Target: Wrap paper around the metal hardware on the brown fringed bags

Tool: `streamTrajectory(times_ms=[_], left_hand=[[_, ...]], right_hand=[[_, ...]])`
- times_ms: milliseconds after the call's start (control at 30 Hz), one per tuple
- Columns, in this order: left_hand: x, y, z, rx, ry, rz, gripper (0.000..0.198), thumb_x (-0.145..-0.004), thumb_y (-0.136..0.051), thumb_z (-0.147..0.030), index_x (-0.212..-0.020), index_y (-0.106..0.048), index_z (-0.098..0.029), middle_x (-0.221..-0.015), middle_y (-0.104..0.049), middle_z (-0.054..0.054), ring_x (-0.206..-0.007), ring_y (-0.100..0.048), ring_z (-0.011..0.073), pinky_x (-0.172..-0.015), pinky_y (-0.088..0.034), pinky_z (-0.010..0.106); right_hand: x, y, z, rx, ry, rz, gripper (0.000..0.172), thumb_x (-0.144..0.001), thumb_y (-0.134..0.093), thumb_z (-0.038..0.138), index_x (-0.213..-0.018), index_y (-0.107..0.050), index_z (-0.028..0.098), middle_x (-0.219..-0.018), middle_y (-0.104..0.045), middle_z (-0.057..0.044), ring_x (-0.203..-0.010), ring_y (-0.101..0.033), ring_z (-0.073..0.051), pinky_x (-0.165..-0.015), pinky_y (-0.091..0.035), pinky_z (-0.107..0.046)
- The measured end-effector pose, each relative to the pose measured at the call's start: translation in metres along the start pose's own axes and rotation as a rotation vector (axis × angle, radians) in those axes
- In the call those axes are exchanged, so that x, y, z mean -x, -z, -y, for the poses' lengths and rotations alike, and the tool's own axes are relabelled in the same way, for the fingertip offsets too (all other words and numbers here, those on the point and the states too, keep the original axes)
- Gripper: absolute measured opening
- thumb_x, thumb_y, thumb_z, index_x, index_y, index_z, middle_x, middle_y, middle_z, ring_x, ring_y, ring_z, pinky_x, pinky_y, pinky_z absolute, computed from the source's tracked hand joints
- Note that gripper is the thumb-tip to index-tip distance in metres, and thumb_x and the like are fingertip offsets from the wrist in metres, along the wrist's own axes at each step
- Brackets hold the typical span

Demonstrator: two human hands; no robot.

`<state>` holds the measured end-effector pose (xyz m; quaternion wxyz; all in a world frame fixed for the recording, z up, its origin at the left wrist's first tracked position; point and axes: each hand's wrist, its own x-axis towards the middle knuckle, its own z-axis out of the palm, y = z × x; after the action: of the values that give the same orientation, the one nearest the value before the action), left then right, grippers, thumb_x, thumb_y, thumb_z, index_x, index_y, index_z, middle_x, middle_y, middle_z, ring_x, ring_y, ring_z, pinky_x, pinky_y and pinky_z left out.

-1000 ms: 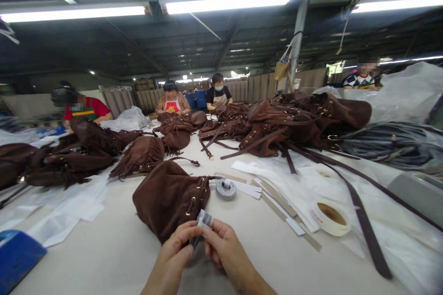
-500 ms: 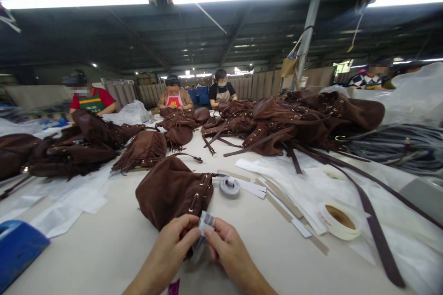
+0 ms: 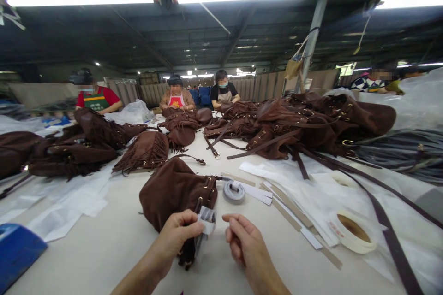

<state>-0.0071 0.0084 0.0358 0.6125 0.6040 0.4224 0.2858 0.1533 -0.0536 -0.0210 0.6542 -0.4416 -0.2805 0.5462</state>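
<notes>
A brown drawstring bag [image 3: 173,191] with gold eyelets lies on the table in front of me. My left hand [image 3: 178,230] is closed, its thumb and fingers pinching a piece of clear plastic wrap [image 3: 207,219] with grey and white showing through, at the bag's near side. Below it, a dark tassel-like end [image 3: 187,256] hangs partly behind more plastic. My right hand [image 3: 245,239] is just right of the wrap, apart from it. Its index finger points left, the thumb is slightly away from it, and the other fingers curl with nothing visible in them.
A grey coiled strap [image 3: 233,191] lies beyond the bag, with paper strips [image 3: 294,212] and a tape roll [image 3: 353,233] to the right. Brown bags [image 3: 297,122] are heaped farther back. A blue tape dispenser [image 3: 19,256] stands at left. Several people work across the table.
My right hand has let go of the plastic wrap and moved right. My left hand still holds the wrap, which now faces me more openly. The view has shifted slightly.
</notes>
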Motion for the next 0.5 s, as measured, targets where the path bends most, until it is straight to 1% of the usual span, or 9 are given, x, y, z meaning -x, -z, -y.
streamTrajectory(times_ms=[33, 100, 200, 267, 333, 433, 500], left_hand=[[0.000, 0.000, -0.001, 0.018, 0.012, 0.009, 0.034, -0.062, -0.074, -0.047, -0.066, -0.065, -0.015, -0.061, -0.055, -0.002, -0.062, -0.049, 0.0142, -0.060, -0.034, 0.024], [-0.001, 0.000, -0.001, 0.045, 0.009, 0.029, 0.035, -0.063, -0.073, -0.047, -0.070, -0.066, -0.014, -0.062, -0.057, -0.001, -0.063, -0.049, 0.0143, -0.061, -0.034, 0.024], [-0.002, -0.003, 0.000, 0.075, -0.028, 0.075, 0.035, -0.067, -0.071, -0.046, -0.074, -0.067, -0.012, -0.069, -0.059, 0.001, -0.069, -0.050, 0.0147, -0.065, -0.035, 0.023], [-0.003, -0.005, 0.002, 0.073, -0.072, 0.093, 0.033, -0.070, -0.070, -0.045, -0.074, -0.066, -0.013, -0.072, -0.059, 0.002, -0.071, -0.050, 0.0148, -0.067, -0.036, 0.023], [-0.005, -0.006, 0.005, 0.039, -0.126, 0.069, 0.031, -0.072, -0.069, -0.044, -0.071, -0.066, -0.013, -0.074, -0.058, 0.002, -0.072, -0.049, 0.0150, -0.068, -0.038, 0.023], [-0.006, -0.003, 0.010, -0.051, -0.189, 0.009, 0.033, -0.073, -0.068, -0.047, -0.069, -0.067, -0.014, -0.075, -0.057, 0.003, -0.074, -0.051, 0.0166, -0.068, -0.040, 0.023], [-0.005, -0.002, 0.012, -0.105, -0.233, 0.004, 0.036, -0.072, -0.068, -0.050, -0.067, -0.068, -0.015, -0.073, -0.058, 0.003, -0.075, -0.052, 0.0180, -0.068, -0.041, 0.024]], right_hand=[[-0.001, 0.002, 0.001, 0.035, 0.026, -0.025, 0.047, -0.067, -0.071, 0.058, -0.084, -0.063, 0.015, -0.056, -0.053, 0.006, -0.033, -0.027, -0.001, -0.035, -0.013, -0.018], [-0.001, 0.003, 0.002, 0.101, 0.043, 0.000, 0.048, -0.065, -0.073, 0.059, -0.078, -0.065, 0.014, -0.058, -0.051, 0.005, -0.035, -0.027, 0.000, -0.035, -0.013, -0.018], [0.000, -0.001, -0.002, 0.153, 0.021, 0.060, 0.055, -0.060, -0.074, 0.064, -0.080, -0.068, 0.014, -0.058, -0.051, 0.004, -0.035, -0.027, -0.001, -0.035, -0.014, -0.019], [0.000, -0.004, -0.006, 0.173, 0.022, 0.074, 0.057, -0.058, -0.073, 0.067, -0.078, -0.068, 0.014, -0.057, -0.051, 0.004, -0.034, -0.028, -0.002, -0.034, -0.015, -0.020], [-0.002, -0.005, -0.009, 0.193, 0.032, 0.078, 0.057, -0.058, -0.073, 0.068, -0.074, -0.068, 0.014, -0.051, -0.046, 0.005, -0.035, -0.027, -0.003, -0.035, -0.016, -0.020], [-0.007, -0.006, -0.009, 0.217, 0.060, 0.073, 0.052, -0.057, -0.076, 0.065, -0.070, -0.069, 0.015, -0.043, -0.036, 0.008, -0.037, -0.026, -0.005, -0.037, -0.018, -0.021], [-0.006, -0.009, -0.008, 0.224, 0.101, 0.051, 0.046, -0.057, -0.078, 0.060, -0.066, -0.068, 0.017, -0.044, -0.039, 0.007, -0.042, -0.031, -0.007, -0.041, -0.026, -0.022]])
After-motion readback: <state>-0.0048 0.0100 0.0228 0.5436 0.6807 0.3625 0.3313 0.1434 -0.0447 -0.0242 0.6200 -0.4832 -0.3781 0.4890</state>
